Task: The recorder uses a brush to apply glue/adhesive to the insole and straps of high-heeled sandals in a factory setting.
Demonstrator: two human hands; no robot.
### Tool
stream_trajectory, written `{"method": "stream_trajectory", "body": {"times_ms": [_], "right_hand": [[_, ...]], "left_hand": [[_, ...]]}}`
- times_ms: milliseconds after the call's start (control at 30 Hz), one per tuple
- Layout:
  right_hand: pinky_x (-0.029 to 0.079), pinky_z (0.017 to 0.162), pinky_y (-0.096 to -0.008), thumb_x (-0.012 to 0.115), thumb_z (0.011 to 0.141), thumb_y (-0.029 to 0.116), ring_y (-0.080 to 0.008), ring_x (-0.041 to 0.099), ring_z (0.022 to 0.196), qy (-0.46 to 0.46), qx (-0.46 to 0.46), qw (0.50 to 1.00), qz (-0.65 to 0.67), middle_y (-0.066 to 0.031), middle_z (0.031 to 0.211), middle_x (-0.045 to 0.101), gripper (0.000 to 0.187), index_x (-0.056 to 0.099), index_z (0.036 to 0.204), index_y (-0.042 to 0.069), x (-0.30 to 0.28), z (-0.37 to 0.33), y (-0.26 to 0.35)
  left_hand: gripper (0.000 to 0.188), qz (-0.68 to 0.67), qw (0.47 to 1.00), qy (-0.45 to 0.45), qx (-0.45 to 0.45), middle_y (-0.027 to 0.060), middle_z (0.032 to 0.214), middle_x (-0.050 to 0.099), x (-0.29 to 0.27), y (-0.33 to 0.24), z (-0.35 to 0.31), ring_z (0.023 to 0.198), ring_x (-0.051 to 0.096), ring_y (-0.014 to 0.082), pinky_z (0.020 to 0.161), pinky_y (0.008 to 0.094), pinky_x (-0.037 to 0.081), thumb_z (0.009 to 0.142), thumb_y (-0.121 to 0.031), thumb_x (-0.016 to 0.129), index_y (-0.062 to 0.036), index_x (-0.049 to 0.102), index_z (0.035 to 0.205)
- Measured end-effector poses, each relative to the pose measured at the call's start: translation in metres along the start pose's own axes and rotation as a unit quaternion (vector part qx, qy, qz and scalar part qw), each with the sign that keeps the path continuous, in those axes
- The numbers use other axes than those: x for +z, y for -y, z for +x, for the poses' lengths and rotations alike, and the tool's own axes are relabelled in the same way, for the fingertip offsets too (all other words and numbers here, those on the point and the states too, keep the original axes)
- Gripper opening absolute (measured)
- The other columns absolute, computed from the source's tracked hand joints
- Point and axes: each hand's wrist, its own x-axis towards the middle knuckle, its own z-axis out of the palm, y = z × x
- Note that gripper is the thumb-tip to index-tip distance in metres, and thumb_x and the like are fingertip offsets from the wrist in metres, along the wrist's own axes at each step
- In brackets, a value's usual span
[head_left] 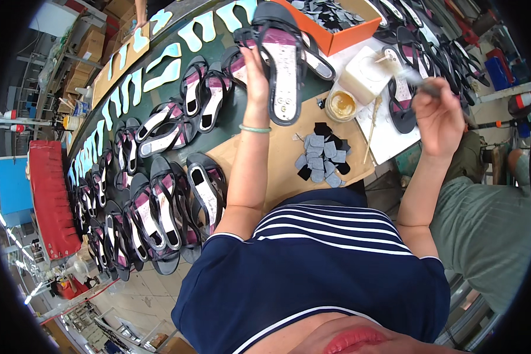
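My left hand (255, 71) grips a black sandal (284, 65) with a purple-and-white insole, holding it above the wooden board (277, 162). My right hand (438, 115) holds a brush (416, 78) up at the right; its bristles are blurred. A small round pot of amber glue (341, 105) sits on the board between my hands. A pile of small grey and black pads (323, 154) lies on the board just below the pot.
Several more black sandals (159, 200) lie in rows along the dark conveyor at left. An orange tray (336, 23) of grey pieces stands at the top. More sandals (430, 47) hang at the upper right. A white block (366, 74) sits beside the glue. Another person's leg (489, 230) is at right.
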Motion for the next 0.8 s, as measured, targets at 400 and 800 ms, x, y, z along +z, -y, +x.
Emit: {"method": "stream_trajectory", "body": {"times_ms": [400,800], "right_hand": [[0.055,0.073,-0.0245,0.061,0.088,-0.001,-0.0160,0.069,0.081,0.047,-0.074,0.916,-0.393,-0.0116,0.089,0.068,0.013,0.067,0.097,-0.007,0.048,0.040,-0.053],[0.055,0.068,-0.0232,0.062,0.087,0.002,-0.0154,0.069,0.074,0.083,-0.014,0.922,-0.379,-0.0113,0.083,0.069,0.012,0.068,0.094,-0.006,0.036,0.045,-0.048]], "left_hand": [[0.073,-0.018,0.995,0.090,-0.024,0.0151,0.125,0.054,0.044,-0.005,-0.018,0.110,0.058,0.0230,0.092,0.0353,0.049,0.097,-0.062,0.018,-0.0053,0.030,0.141],[0.073,-0.028,0.995,0.094,-0.024,0.0146,0.126,0.053,0.049,-0.012,-0.018,0.111,0.057,0.0239,0.092,0.0366,0.050,0.096,-0.063,0.018,-0.0067,0.028,0.143]]}}
